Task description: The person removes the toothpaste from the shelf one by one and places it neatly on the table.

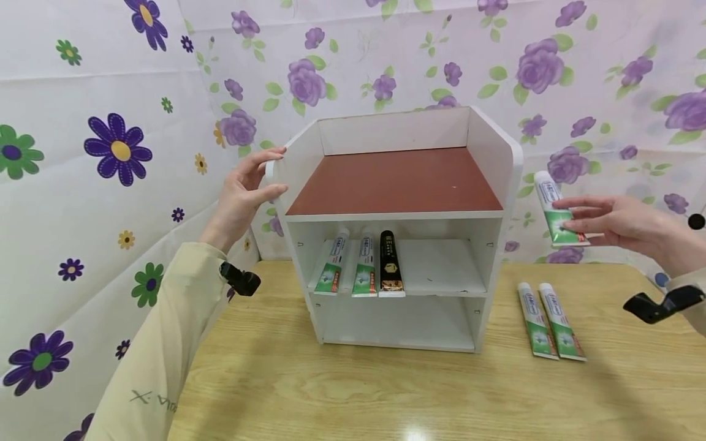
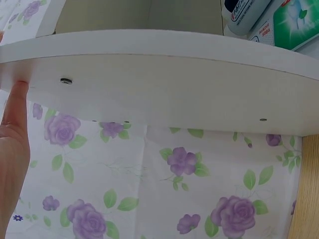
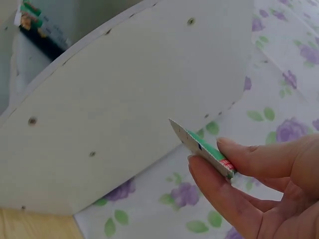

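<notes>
My left hand grips the rounded upper left side panel of a small white shelf unit; the left wrist view shows the thumb against the panel's outer face. To the right of the unit, my right hand pinches a green and white toothpaste tube between thumb and fingers, its cap end up. On the middle shelf lie two more green and white tubes and a black tube, side by side with their flat ends toward the front.
Two green and white tubes lie side by side on the wooden table, right of the unit. The unit has a red-brown top surface and a lower compartment. Flowered cloth hangs behind and at the left.
</notes>
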Demonstrator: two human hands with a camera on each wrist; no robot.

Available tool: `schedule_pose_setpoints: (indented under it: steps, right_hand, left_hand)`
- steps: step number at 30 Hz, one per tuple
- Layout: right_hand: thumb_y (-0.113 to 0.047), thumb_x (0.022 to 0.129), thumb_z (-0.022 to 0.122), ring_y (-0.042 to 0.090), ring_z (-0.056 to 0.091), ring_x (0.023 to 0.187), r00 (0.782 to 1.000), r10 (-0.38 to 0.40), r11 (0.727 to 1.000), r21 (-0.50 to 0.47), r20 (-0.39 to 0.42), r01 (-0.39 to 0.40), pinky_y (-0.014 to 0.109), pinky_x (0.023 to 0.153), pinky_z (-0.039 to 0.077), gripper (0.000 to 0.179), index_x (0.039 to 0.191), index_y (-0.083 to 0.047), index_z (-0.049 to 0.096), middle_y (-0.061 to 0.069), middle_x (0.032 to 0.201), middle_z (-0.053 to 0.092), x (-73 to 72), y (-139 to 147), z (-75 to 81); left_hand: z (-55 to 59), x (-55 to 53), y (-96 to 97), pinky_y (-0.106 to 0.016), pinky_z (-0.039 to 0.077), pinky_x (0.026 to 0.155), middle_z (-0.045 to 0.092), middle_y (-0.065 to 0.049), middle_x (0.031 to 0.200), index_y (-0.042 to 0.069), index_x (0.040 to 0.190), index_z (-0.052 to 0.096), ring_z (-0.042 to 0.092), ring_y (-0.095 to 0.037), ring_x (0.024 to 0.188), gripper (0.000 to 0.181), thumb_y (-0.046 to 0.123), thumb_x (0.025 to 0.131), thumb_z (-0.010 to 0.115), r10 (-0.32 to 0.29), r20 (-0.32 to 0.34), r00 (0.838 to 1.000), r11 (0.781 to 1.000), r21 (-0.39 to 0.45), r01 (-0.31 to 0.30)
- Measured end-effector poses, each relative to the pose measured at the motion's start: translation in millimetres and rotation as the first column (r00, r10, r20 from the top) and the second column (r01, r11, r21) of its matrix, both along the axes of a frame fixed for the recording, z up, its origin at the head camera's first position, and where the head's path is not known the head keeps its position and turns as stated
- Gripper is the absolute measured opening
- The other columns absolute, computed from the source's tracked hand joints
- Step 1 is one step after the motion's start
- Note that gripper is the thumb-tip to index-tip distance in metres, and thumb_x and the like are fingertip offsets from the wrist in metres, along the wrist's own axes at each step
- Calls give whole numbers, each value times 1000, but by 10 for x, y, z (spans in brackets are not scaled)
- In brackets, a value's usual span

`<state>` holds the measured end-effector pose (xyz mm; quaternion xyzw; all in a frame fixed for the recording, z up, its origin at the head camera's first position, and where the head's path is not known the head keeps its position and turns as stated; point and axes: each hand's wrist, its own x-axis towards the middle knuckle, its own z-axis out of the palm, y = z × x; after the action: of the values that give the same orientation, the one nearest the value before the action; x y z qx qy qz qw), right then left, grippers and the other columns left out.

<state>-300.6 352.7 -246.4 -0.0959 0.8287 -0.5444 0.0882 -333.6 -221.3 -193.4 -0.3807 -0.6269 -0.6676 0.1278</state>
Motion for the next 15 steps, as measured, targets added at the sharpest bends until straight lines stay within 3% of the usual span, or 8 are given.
schedule_pose_setpoints:
  steps: [8, 15]
  right_hand:
    - [-15, 90, 57, 4, 54, 94, 999, 25, 1000, 18, 27, -26, 37, 77, 47, 50, 137, -14, 38, 32, 138, 14, 66, 158, -547]
    - [-22, 88, 60, 9, 54, 93, 999, -15, 998, 57, 49, 12, 40, 74, 48, 55, 136, -8, 36, 33, 136, 17, 141, 327, -993]
  left_hand:
    - [-1, 1, 2, -29, 41, 86, 40, -11, 134, 6, 115, 58, 28, -22, 126, 45, -18, 78, 57, -3, -6, 1000, 1000, 15, 3]
    - [-2, 3, 7, -29, 41, 87, 40, -10, 135, 8, 116, 58, 29, -22, 126, 44, -16, 79, 58, 3, 17, 1000, 1000, 6, -3]
